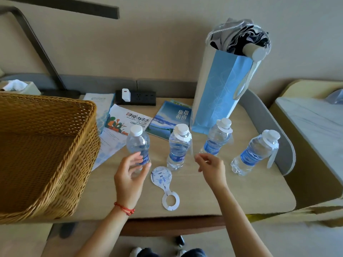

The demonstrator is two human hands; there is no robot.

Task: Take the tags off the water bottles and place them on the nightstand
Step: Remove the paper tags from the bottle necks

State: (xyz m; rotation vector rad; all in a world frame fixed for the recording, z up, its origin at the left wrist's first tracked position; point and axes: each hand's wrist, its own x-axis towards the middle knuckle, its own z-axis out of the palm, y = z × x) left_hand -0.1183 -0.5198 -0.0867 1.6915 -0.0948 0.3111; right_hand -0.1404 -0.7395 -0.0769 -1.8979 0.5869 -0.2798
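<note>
on the near half of the nightstand (241, 191) both bare hands hang just above the wood. the left hand (130, 175), a red string at its wrist, comes up from the near edge with the palm turned right and the fingers loosely curled around the lower body of the leftmost water bottle (138, 145); whether it truly grips or only cups it, i cannot tell. that bottle stands upright, white cap up, with no tag on its neck. the right hand (210, 166) reaches in from the near right, wrist bent, fingers drawn together in a light pinch with nothing visible between them, close to the base of the third bottle (217, 139).

one removed tag (164, 184) lies flat between the two hands, touching neither; its long axis runs far-to-near, the wide printed end toward the bottles and the ring end toward the near edge.

the second bottle (179, 147), the third, and the fourth bottle (255, 153) at the right each wear a white tag at the neck. they stand in a row running left to right, leaning outward in the wide lens.

a wicker basket (42, 149) sits at the left, a blue paper bag (222, 89) stands behind the bottles, and brochures (128, 121) lie flat at the far side.
</note>
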